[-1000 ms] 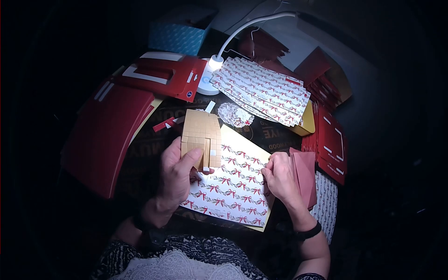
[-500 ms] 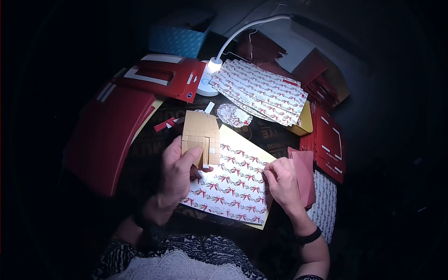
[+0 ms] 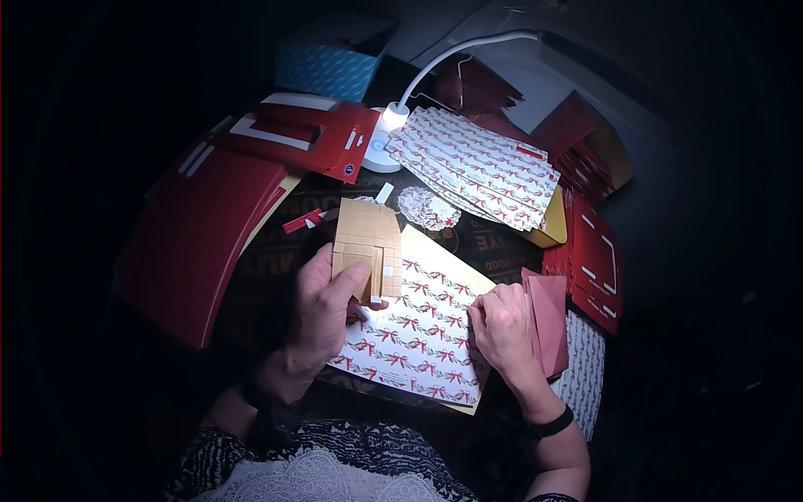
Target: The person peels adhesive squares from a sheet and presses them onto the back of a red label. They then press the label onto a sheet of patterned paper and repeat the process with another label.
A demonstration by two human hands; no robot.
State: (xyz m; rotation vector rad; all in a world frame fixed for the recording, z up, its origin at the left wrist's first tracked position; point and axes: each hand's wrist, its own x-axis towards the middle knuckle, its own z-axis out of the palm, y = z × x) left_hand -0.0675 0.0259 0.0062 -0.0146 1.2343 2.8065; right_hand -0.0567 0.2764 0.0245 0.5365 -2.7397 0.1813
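My left hand holds up a tan sheet scored into small squares, its thumb pressed across the front. Pale patches show on that sheet where some squares look different. Beneath it lies a white paper printed with red bows and green garlands, on top of a pale yellow sheet. By the paper's right edge my right hand is closed, thumb and fingertips pinched together over the print. Whatever sits between those fingertips is too small or hidden to make out.
Red card pieces are stacked at left. Ahead stand a white lamp, bow-printed sheets and a lace-like paper doily. Pink envelope-like papers and red folders lie right. A blue box stands behind.
The whole view has shifted slightly, so things appear a little further right. The small tan bit seen at my right fingertips no longer shows, and those fingers are curled in more.
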